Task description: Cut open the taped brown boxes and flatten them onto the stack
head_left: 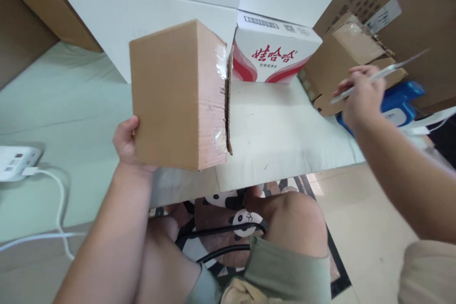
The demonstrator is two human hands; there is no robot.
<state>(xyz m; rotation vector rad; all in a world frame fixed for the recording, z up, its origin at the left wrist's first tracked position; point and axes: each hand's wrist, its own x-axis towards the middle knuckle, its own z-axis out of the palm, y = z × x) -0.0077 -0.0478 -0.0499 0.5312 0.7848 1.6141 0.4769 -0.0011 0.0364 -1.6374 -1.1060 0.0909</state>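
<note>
My left hand (127, 145) grips a brown cardboard box (171, 95) from below and behind, holding it upright above the pale table (285, 128). Clear tape runs down the box's right side, where a flap stands slightly ajar. My right hand (359, 97) is raised at the right, shut on a thin white blade-like tool (384, 73) that points up and right. The tool is apart from the box.
A white and red printed carton (274, 50) stands behind the box. A smaller brown box (342, 57) and a blue object (399, 102) lie at the right. A white power strip (16, 161) with a cable sits at the left. My knees are under the table edge.
</note>
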